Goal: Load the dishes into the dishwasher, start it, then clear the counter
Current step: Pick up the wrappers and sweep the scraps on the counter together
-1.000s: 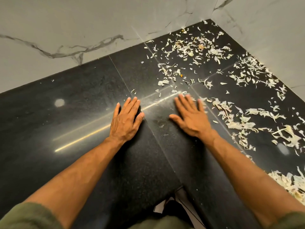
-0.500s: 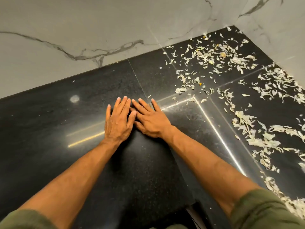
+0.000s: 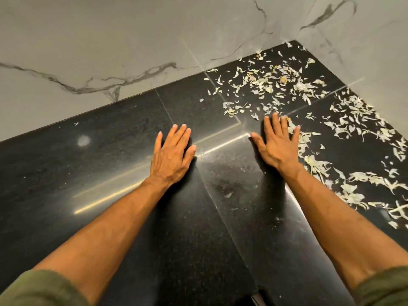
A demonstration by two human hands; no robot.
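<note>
At the bottom edge of the view, a left sleeve [image 3: 37,288] and a right sleeve [image 3: 384,286], both olive green, sit in the two corners. Bare forearms reach forward from them over a glossy black counter [image 3: 88,173] that fills most of the frame.

Both hands lie palm down on the stone, well apart, and neither holds anything. The left hand [image 3: 171,155] rests flat on bare counter with its fingers straight and close together and the thumb angled out. The right hand [image 3: 277,146] also lies flat, with its fingers straight and fanned wide. Its fingertips and little-finger side touch the near edge of a litter of scraps [image 3: 313,162].

These scraps are pale, thin, papery shreds, like vegetable peelings. They cover the right part of the counter, running in a band along the right side and thickening toward the far corner. The left part of the counter is bare apart from a few tiny flecks.

A bright streak [image 3: 106,195] of reflected light crosses the stone near the left forearm, and a pale round spot [image 3: 83,140] shows farther left. Thin seams divide the counter into slabs.

Beyond it rise a back wall [image 3: 110,40] and a side wall [image 3: 364,40] of grey marble with dark veins, meeting at the far right corner.
</note>
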